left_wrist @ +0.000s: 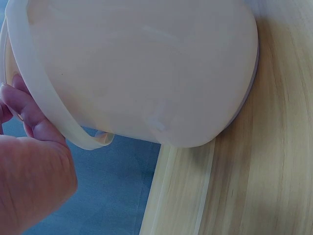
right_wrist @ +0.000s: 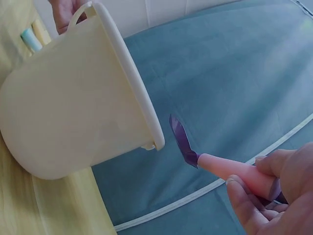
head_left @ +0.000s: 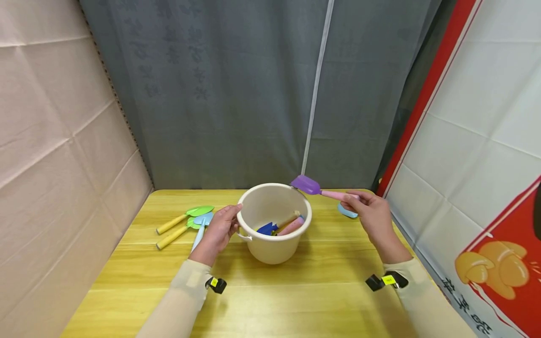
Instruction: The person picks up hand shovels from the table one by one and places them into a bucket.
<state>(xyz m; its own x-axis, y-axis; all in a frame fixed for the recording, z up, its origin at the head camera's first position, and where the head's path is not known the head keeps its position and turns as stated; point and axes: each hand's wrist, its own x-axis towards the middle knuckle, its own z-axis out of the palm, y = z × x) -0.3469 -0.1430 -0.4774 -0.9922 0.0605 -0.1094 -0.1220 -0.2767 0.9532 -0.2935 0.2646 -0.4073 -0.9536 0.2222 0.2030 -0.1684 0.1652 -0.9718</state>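
A cream bucket (head_left: 270, 251) stands on the table, its open top facing up. My left hand (head_left: 220, 230) grips its rim on the left side, close to the handle (left_wrist: 93, 142). In my right hand (head_left: 372, 211), thumb and fingers pinch the pink handle (right_wrist: 234, 172) of a toy shovel with a purple blade (head_left: 308, 185). That blade hangs above the bucket's right rim in the head view; the right wrist view shows it apart from the rim. Inside the bucket lie a blue shovel blade (head_left: 267, 228), a pink handle (head_left: 291, 226) and a yellowish piece, partly hidden.
Left of the bucket lie two green shovels with yellow handles (head_left: 172, 238) and a light blue shovel (head_left: 198, 238), partly covered by my left hand. A light blue piece (head_left: 347, 211) lies behind my right hand. A grey curtain (head_left: 236, 103) hangs behind the wooden table (head_left: 270, 300).
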